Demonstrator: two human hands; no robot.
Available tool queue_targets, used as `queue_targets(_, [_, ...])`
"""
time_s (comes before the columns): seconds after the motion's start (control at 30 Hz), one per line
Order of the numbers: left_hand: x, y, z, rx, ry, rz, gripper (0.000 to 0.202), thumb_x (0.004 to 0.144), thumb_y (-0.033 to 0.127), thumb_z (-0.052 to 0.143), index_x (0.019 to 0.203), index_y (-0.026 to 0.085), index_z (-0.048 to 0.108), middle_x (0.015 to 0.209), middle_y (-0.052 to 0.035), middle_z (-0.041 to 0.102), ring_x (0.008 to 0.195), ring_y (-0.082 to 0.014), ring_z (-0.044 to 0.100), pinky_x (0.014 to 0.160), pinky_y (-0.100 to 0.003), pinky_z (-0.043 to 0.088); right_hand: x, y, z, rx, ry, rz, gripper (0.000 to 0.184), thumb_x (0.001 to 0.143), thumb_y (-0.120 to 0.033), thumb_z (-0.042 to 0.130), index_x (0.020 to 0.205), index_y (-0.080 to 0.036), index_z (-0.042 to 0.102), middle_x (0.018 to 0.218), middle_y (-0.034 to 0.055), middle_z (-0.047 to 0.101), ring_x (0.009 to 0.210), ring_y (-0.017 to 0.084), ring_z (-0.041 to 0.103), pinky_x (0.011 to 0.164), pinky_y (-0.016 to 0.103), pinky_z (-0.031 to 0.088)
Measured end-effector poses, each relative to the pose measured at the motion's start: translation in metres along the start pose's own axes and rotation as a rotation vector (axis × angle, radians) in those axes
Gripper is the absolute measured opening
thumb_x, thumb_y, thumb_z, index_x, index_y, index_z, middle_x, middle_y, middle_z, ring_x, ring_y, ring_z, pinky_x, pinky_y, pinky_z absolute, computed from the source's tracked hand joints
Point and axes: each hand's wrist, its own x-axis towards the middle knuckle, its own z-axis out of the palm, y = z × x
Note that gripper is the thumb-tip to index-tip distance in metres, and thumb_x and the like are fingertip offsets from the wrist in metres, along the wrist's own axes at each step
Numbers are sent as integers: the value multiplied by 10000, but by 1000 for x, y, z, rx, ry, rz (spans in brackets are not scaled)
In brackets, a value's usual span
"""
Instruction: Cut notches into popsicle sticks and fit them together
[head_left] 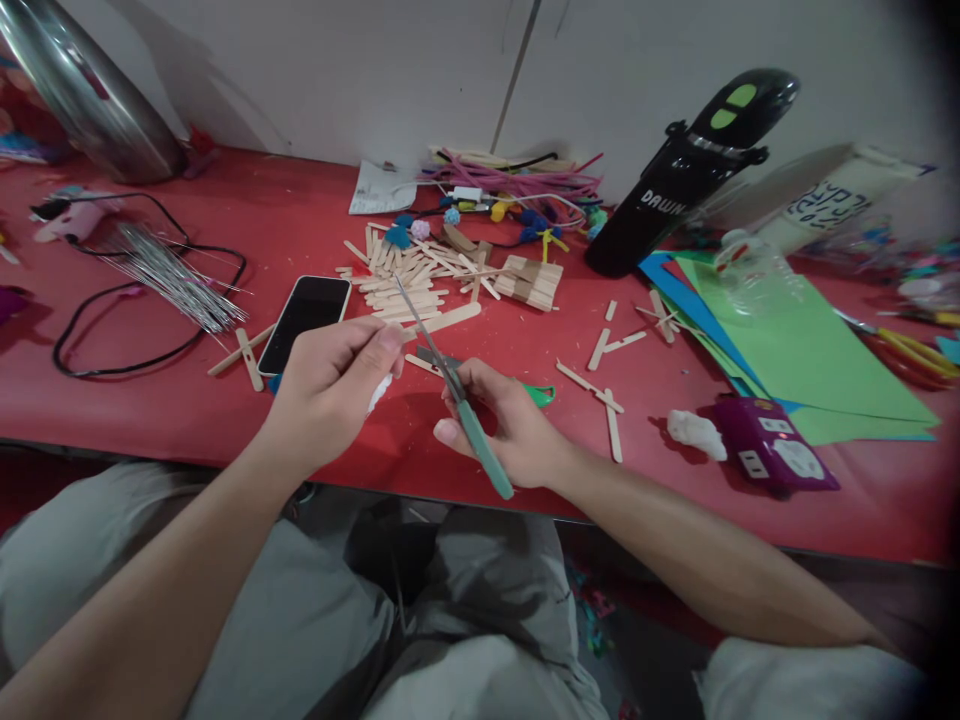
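My left hand (330,390) pinches a flat wooden craft stick (454,316), which points off to the right. Something white (379,393) shows beneath that hand, mostly hidden. In my right hand (510,425) are green-handled scissors (480,445), seen nearly edge-on, with their thin grey blades pointing up and left across the stick. Whether the blades touch the stick I cannot tell. Behind my right fingers, a grey flat piece (435,358) and a bright green loop (540,395) lie on the table, partly covered.
On the red table (300,215) are a phone (307,315), a heap of craft sticks (405,275), a stick bundle (530,282) and metal wires (176,275). A black bottle (652,205), coloured paper (817,345) and a purple socket adapter (776,445) stand or lie to the right.
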Motion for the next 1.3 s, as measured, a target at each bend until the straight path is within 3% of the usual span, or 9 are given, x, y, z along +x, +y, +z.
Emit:
queue_targets(0.27, [-2, 0, 1, -9, 23, -20, 321, 917, 239, 500, 606, 175, 553, 516, 43, 443, 443, -55, 358, 428, -224, 259, 2, 0, 0, -2, -9, 5, 357, 786, -386, 758, 862, -211, 456, 735, -39, 480, 662, 125, 448, 654, 303, 410])
queue_targets(0.47, [-1, 2, 0, -53, 105, -74, 333, 915, 251, 508, 592, 181, 546, 504, 38, 437, 433, -62, 353, 415, -226, 249, 0, -2, 0, -21, -2, 21, 334, 809, -413, 724, 855, -209, 463, 748, -34, 486, 650, 118, 448, 656, 308, 420])
queue_targets(0.6, [-1, 3, 0, -145, 162, -115, 353, 926, 291, 501, 590, 185, 521, 511, 29, 439, 441, -73, 370, 416, -230, 252, 0, -1, 0, 114, 55, 37, 296, 827, -413, 710, 857, -210, 497, 758, -23, 519, 656, 119, 487, 661, 308, 454])
queue_targets(0.8, [-10, 8, 16, -251, -13, -237, 369, 934, 332, 503, 597, 183, 529, 490, 38, 414, 434, -74, 358, 422, -241, 239, 10, 2, -8, 502, 169, -61, 300, 766, -399, 766, 913, -235, 562, 916, 36, 674, 905, 212, 668, 880, 421, 540])
queue_targets(1.0, [-21, 6, 42, -518, -187, -395, 350, 926, 378, 535, 641, 176, 558, 500, 47, 400, 449, -71, 337, 438, -237, 227, 9, -1, -12, 459, 233, -89, 286, 769, -390, 752, 935, -249, 566, 906, 30, 673, 870, 224, 683, 857, 434, 558])
queue_targets(1.3, [-27, -3, 49, -771, -168, -540, 355, 879, 439, 613, 659, 162, 582, 563, 40, 431, 487, -64, 353, 471, -235, 252, 7, -3, -13, 398, 211, -83, 395, 712, -453, 812, 927, -238, 559, 868, 33, 660, 862, 217, 662, 801, 404, 552])
